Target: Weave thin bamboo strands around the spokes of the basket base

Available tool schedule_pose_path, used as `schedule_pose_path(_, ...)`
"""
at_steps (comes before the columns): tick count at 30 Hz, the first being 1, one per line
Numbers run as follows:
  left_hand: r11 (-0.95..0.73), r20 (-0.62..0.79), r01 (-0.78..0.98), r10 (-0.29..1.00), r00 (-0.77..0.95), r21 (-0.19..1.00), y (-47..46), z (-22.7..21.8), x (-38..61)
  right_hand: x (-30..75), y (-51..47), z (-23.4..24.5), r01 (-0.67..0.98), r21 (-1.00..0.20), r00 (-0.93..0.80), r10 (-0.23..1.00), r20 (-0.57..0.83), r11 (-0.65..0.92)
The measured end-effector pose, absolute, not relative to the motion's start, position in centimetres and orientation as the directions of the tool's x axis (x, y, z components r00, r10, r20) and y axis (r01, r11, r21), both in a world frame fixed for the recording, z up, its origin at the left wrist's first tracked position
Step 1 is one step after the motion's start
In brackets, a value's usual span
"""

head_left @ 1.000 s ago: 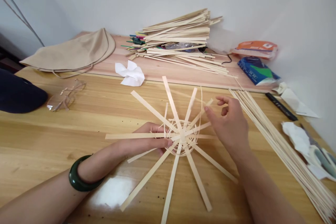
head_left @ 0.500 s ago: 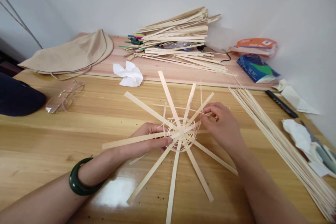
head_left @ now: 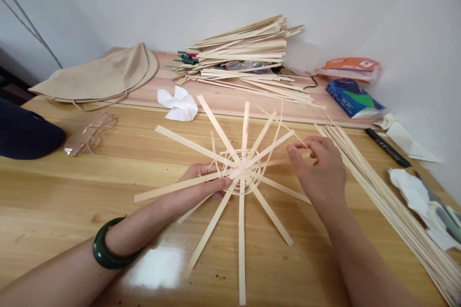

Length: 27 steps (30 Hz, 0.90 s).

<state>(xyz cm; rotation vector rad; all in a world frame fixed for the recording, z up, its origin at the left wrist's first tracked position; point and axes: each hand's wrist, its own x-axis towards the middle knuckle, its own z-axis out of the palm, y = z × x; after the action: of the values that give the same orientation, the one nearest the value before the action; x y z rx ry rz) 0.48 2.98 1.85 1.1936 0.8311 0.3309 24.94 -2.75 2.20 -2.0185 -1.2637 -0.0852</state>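
Note:
A round woven bamboo base point(head_left: 242, 172) lies at the middle of the wooden table, with flat pale spokes radiating from it and thin strands wound around its centre. My left hand point(head_left: 201, 184) grips its left side, the thumb lying along a spoke. My right hand point(head_left: 319, 165) is to the right of the weave, its fingertips pinched on a thin bamboo strand point(head_left: 279, 129) that rises from the weave. A green jade bangle point(head_left: 108, 244) circles my left wrist.
Behind the weave lie a heap of bamboo strips point(head_left: 245, 53) and white tissue point(head_left: 178, 104). A long bundle of bamboo sticks point(head_left: 385, 201) runs along the right. Glasses point(head_left: 90, 134), a beige cloth point(head_left: 101, 74) and a dark navy object point(head_left: 25, 136) sit left.
The woven base and its spokes have turned counterclockwise and shifted left. My right hand has moved right, drawing the thin strand outward. My left hand still holds the base.

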Motion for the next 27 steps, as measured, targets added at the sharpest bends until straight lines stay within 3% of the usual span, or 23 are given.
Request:
schedule_pose_path(5,0.334,-0.371,0.191,0.643,0.670,0.923,2.9,1.7,0.6,23.5,-3.0,1.8,0.862,-0.491,0.365,0.829,0.423,-0.129)
schedule_pose_path(11,0.347,-0.374,0.173,0.682,0.628,0.922,2.7,1.4,0.8,24.0,-2.7,1.2,0.724,-0.641,0.515,0.817,0.257,-0.255)
schedule_pose_path(14,0.337,-0.363,0.166,0.688,0.628,0.927,2.8,1.2,0.6,24.8,-2.4,0.9,0.636,-0.732,0.566,0.792,0.228,-0.244)
schedule_pose_path(19,0.315,-0.350,0.166,0.722,0.597,0.934,2.9,1.3,0.4,25.2,-2.3,1.1,0.584,-0.781,0.618,0.745,0.251,-0.221)
schedule_pose_path(24,0.267,-0.338,0.211,0.804,0.489,0.940,2.8,2.1,0.4,25.3,-2.5,1.8,0.627,-0.749,0.669,0.640,0.377,-0.214)
schedule_pose_path(27,0.232,-0.310,0.228,0.856,0.413,0.946,2.8,2.5,0.3,25.3,-2.6,2.0,0.673,-0.706,0.606,0.711,0.356,-0.220)
